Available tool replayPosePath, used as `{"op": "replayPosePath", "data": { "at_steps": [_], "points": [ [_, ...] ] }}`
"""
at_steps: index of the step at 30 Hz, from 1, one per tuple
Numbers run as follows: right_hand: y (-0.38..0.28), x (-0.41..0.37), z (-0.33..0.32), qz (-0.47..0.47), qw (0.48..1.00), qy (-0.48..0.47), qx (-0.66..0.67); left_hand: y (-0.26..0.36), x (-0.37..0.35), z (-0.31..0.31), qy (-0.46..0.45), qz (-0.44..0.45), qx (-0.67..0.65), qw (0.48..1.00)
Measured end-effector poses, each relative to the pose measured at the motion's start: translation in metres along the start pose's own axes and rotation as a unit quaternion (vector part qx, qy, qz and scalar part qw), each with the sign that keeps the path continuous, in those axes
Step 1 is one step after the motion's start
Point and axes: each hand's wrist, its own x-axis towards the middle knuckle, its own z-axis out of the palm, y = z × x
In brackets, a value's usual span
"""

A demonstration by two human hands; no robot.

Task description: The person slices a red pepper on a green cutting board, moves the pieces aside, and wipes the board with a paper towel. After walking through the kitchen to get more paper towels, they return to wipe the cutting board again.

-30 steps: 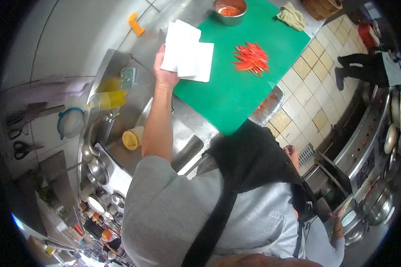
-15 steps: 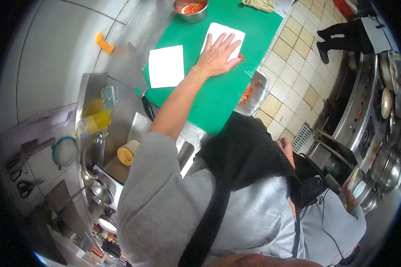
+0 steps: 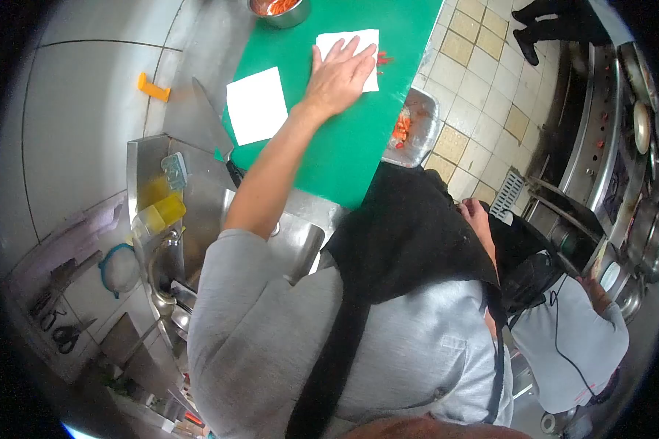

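Note:
My left hand point(image 3: 337, 82) lies palm down with fingers spread on a white sheet point(image 3: 351, 45), pressing it to the green board point(image 3: 337, 154). Red strips point(image 3: 384, 60) stick out past the sheet's right edge. A second white sheet point(image 3: 257, 106) lies flat on the board, left of my forearm. My right hand point(image 3: 476, 214) hangs low beside the black apron, its fingers curled together; whatever is in them is too small to make out.
A metal bowl point(image 3: 280, 12) of orange strips stands at the board's far end. Beside its right edge is a tray point(image 3: 422, 126) with red-orange pieces. A knife point(image 3: 211, 115) lies left of the board, near the sink point(image 3: 298, 245). Another person point(image 3: 571, 344) is at the lower right.
The view has shifted, so board and sheets appear farther up and left. My left hand's fingers have shifted on the sheet, and its thumb sits closer to them.

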Motion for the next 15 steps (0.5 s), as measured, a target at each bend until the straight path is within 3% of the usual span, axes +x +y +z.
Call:
{"op": "replayPosePath", "data": {
  "at_steps": [4,7,11,15],
  "points": [
    [0.004,0.000,0.008,-0.005,1.000,-0.009,0.005,-0.030,0.007,0.000,0.039,0.148,0.106,0.982],
    [0.012,0.000,0.012,-0.004,1.000,-0.014,0.000,-0.040,0.007,0.021,0.021,0.160,0.059,0.985],
    [0.013,-0.008,0.014,0.005,1.000,-0.002,0.009,-0.052,0.019,0.049,0.077,0.128,-0.003,0.989],
    [0.019,-0.004,0.014,-0.006,1.000,0.000,-0.008,-0.044,0.026,0.032,0.041,0.038,-0.113,0.992]
  ]
}}
